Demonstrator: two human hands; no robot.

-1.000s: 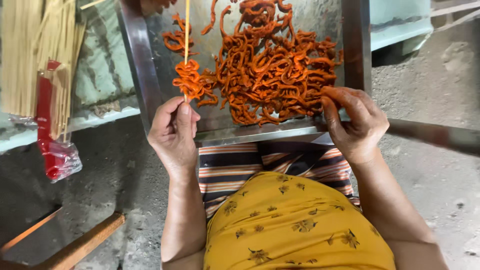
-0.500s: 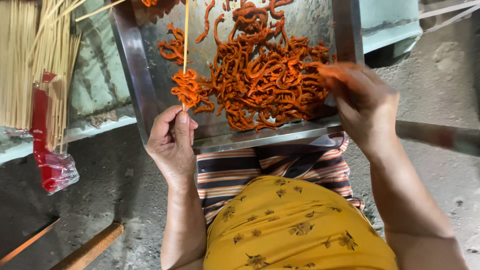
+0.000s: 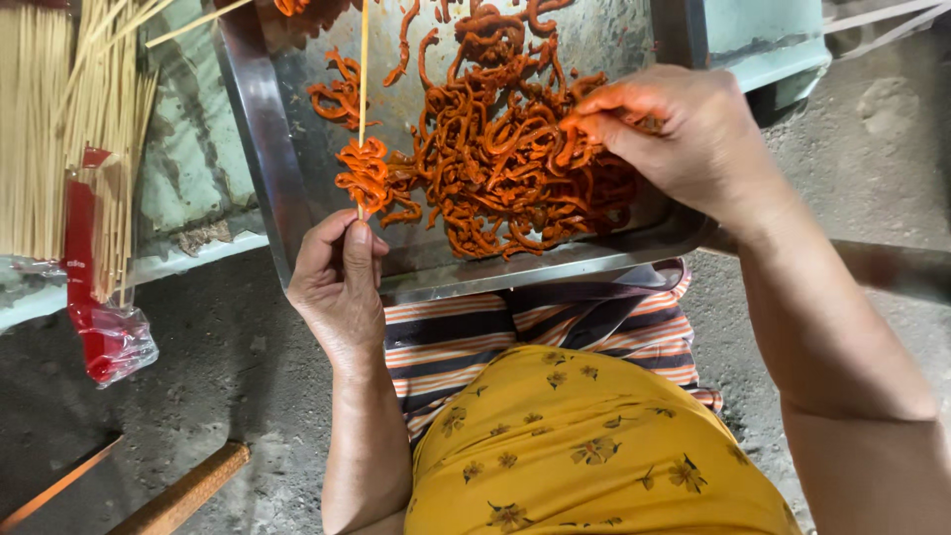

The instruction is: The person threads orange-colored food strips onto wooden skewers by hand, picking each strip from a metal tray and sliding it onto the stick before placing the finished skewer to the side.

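While the left hand (image 3: 342, 282) pinches the lower end of a thin bamboo skewer (image 3: 364, 69) between thumb and fingers, closed tight on it, we see a bunched wad of orange marinated strips (image 3: 364, 176) already threaded just above the grip. The skewer stands roughly upright over the steel tray (image 3: 260, 129), which rests at the person's lap edge. The right hand (image 3: 693, 139) is curled over the main pile of strips (image 3: 505, 168) in the tray's middle, fingertips (image 3: 584, 111) nipped on one strip; how firm that hold is, we cannot tell.

We judge the strips soft, limp, wet and slippery with marinade, light, easy to tear; best taken near one end with fingertips so they can be folded onto the point. The skewer looks stiff but thin and snappable, so we would grip it low, close below the meat.

Off to the left lies a bundle of spare skewers (image 3: 54, 129) and a red packet (image 3: 94, 297).
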